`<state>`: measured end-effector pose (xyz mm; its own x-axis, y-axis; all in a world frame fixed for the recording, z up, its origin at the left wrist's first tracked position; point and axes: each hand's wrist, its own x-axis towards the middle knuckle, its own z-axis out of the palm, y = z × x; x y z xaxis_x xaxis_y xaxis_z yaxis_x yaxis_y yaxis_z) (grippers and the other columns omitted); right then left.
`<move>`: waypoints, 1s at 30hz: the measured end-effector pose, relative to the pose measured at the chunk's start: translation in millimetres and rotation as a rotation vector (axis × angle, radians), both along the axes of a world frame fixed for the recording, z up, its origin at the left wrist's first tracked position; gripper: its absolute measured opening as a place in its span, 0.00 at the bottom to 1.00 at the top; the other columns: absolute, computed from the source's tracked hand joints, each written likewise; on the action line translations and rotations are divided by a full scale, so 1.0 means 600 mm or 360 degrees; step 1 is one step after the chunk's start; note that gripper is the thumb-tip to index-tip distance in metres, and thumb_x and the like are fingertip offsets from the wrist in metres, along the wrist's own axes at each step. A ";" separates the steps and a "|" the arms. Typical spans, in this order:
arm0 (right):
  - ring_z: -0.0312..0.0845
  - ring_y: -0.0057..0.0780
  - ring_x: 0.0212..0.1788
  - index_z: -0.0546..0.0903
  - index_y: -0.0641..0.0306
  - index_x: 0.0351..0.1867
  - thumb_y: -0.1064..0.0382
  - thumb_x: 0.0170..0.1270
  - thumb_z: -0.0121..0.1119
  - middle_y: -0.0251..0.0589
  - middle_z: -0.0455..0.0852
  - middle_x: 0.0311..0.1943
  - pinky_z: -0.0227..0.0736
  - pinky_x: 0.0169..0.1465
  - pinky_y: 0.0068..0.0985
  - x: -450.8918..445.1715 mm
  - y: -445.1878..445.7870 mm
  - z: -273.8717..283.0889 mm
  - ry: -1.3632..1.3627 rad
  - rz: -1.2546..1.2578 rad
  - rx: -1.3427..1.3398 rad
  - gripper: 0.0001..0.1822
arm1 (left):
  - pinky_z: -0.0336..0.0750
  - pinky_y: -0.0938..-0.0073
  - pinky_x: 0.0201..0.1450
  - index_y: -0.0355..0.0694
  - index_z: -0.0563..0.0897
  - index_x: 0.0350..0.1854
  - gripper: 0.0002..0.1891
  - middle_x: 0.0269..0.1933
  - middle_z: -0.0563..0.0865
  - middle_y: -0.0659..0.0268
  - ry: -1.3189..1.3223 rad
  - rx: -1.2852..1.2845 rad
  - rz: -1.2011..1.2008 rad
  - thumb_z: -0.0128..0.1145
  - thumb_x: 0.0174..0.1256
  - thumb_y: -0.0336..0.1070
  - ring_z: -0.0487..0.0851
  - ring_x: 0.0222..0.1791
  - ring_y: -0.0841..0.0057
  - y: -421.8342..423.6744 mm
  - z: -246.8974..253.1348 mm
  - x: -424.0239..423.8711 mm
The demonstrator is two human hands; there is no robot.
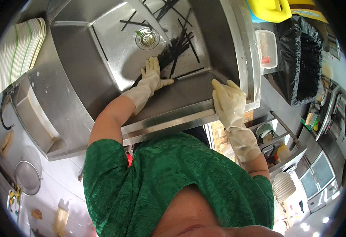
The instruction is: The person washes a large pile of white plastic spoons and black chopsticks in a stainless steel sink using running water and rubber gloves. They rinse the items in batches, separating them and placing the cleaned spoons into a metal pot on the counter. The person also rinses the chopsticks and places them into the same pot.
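My left hand, in a cream rubber glove, reaches down into a stainless steel sink. Its fingers are at the near end of a bundle of dark chopsticks; whether they grip any is unclear. More dark sticks lie scattered over the sink floor around the metal drain strainer, which has a green scrap at its edge. A stream of water falls across the sink's middle. My right hand, gloved likewise, is over the sink's near right rim with its fingers slightly bent; nothing shows in it.
Stacked pale plates with green lines stand left of the sink, near a smaller steel basin. On the right are a clear plastic tub, a yellow plastic container and a bin lined with a black bag. A round strainer hangs at lower left.
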<state>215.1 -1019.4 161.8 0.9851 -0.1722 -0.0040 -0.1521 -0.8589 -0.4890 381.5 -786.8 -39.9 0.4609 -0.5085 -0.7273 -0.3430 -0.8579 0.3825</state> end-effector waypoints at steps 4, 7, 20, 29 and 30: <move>0.88 0.47 0.36 0.84 0.69 0.53 0.69 0.64 0.65 0.48 0.90 0.32 0.82 0.57 0.47 0.002 -0.002 0.000 -0.0018 0.0005 0.0001 0.15 | 0.47 0.30 0.81 0.35 0.36 0.86 0.65 0.87 0.41 0.45 -0.0215 0.0261 -0.0328 0.76 0.62 0.51 0.41 0.87 0.48 -0.028 0.006 -0.003; 0.88 0.46 0.36 0.84 0.69 0.52 0.70 0.63 0.66 0.48 0.90 0.32 0.82 0.57 0.47 0.002 -0.004 0.001 -0.0006 0.0010 0.0024 0.16 | 0.64 0.33 0.75 0.36 0.43 0.86 0.54 0.82 0.58 0.41 -0.0578 0.0313 -0.0520 0.67 0.71 0.48 0.59 0.82 0.45 -0.037 -0.018 -0.011; 0.88 0.46 0.35 0.84 0.68 0.52 0.67 0.65 0.66 0.47 0.89 0.30 0.82 0.59 0.46 -0.008 -0.004 -0.007 -0.0055 -0.0018 0.0045 0.15 | 0.81 0.62 0.58 0.45 0.84 0.61 0.25 0.50 0.92 0.59 0.0113 -0.0045 0.0518 0.69 0.58 0.30 0.89 0.56 0.62 -0.054 -0.016 0.127; 0.88 0.46 0.38 0.85 0.62 0.50 0.57 0.72 0.61 0.48 0.90 0.31 0.79 0.63 0.44 -0.004 0.004 -0.003 0.0194 -0.0155 -0.0009 0.13 | 0.85 0.69 0.51 0.32 0.89 0.46 0.15 0.41 0.93 0.62 0.0861 -0.1399 0.1439 0.66 0.56 0.17 0.90 0.41 0.69 -0.018 0.093 0.186; 0.88 0.47 0.39 0.86 0.63 0.51 0.55 0.74 0.60 0.49 0.90 0.32 0.78 0.63 0.44 0.004 0.005 -0.005 0.0296 -0.0177 0.0004 0.15 | 0.86 0.67 0.53 0.30 0.88 0.47 0.15 0.42 0.92 0.58 0.0823 -0.1499 0.1493 0.63 0.56 0.15 0.91 0.41 0.66 -0.029 0.129 0.186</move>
<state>217.8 -1016.5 158.9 0.9422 -0.2797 -0.1846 -0.3339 -0.8304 -0.4459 493.4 -803.9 37.4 0.6830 -0.5486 -0.4822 0.5516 -0.0452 0.8329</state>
